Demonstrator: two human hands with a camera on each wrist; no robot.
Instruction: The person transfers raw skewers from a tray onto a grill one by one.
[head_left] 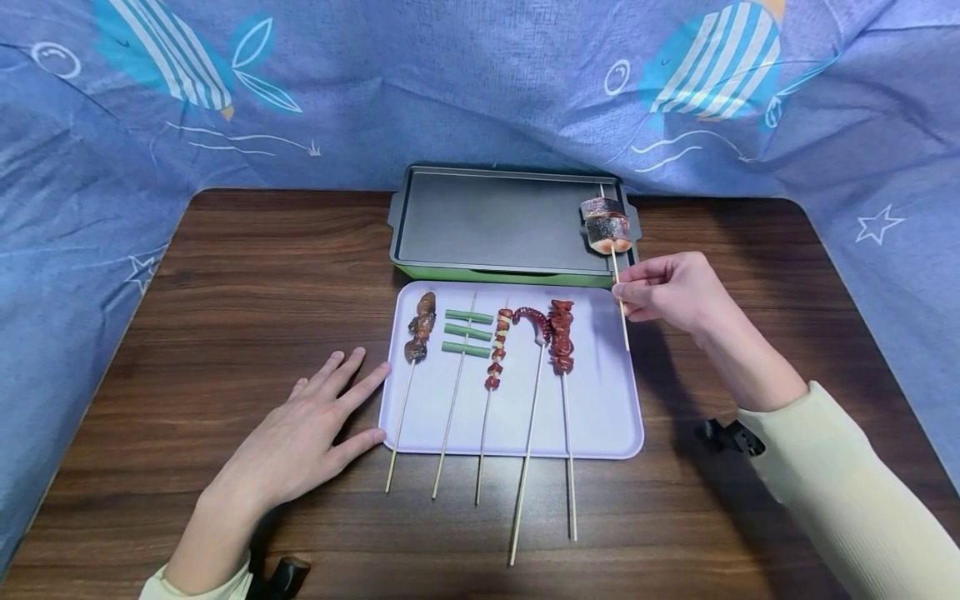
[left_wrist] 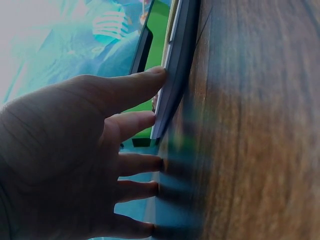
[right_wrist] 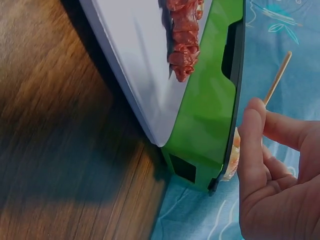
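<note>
While the right hand (head_left: 669, 292) pinches 1 skewer (head_left: 609, 232), the tray (head_left: 606, 408) holds 5.

Pale yellow-green sleeves (head_left: 843, 475), a black device (head_left: 733, 437) beside each cuff (head_left: 783, 414)

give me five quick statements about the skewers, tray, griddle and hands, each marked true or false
1. The right hand pinches the stick of the dark-skinned skewer. True.
2. The griddle stands nearer the person than the pale tray. False: it stands beyond it.
3. The green skewer carries three pieces. True.
4. The left hand grips the green skewer. False: it holds nothing and touches the tray's edge.
5. Six skewers lie on the tray. False: five do.
</note>
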